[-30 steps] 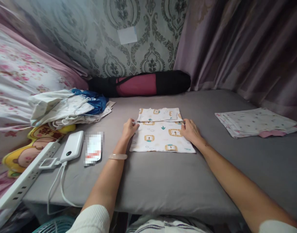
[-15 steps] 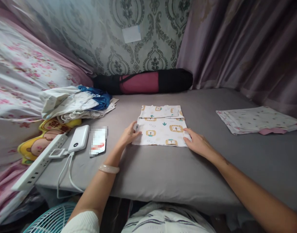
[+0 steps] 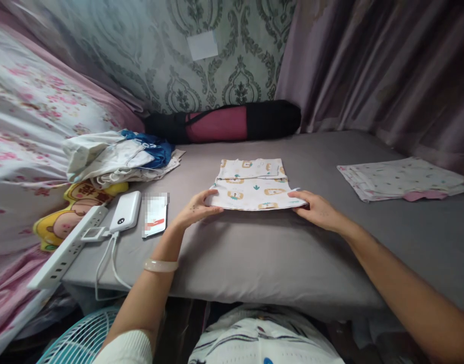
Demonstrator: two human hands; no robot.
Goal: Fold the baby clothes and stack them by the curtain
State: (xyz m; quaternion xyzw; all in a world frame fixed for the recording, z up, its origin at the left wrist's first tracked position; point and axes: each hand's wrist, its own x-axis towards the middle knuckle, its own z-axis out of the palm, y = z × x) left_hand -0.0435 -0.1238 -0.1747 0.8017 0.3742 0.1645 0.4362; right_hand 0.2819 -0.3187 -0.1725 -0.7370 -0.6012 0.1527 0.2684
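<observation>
A white garment (image 3: pixel 250 191) with a yellow lion print lies partly folded on the grey bed sheet (image 3: pixel 254 263). Its near edge is lifted off the sheet, while the far part with a folded-over strip rests flat. My left hand (image 3: pixel 197 208) pinches the near left corner, thumb on top. At the near right corner my right hand (image 3: pixel 315 208) grips the cloth in the same way, its lower fingers partly hidden beneath. A pale bangle (image 3: pixel 160 265) circles my left wrist.
Left stand a clothes pile (image 3: pixel 122 156), a power bank (image 3: pixel 126 211), a phone (image 3: pixel 155 215) and a power strip (image 3: pixel 68 247). Folded clothes (image 3: pixel 402 177) lie at right. A black and red bag (image 3: pixel 220 123) lies along the wall. A fan (image 3: pixel 84 336) sits below the bed edge.
Both hands have closed on the garment's near corners and raised that edge off the sheet, tilting it up and away. The view has shifted slightly.
</observation>
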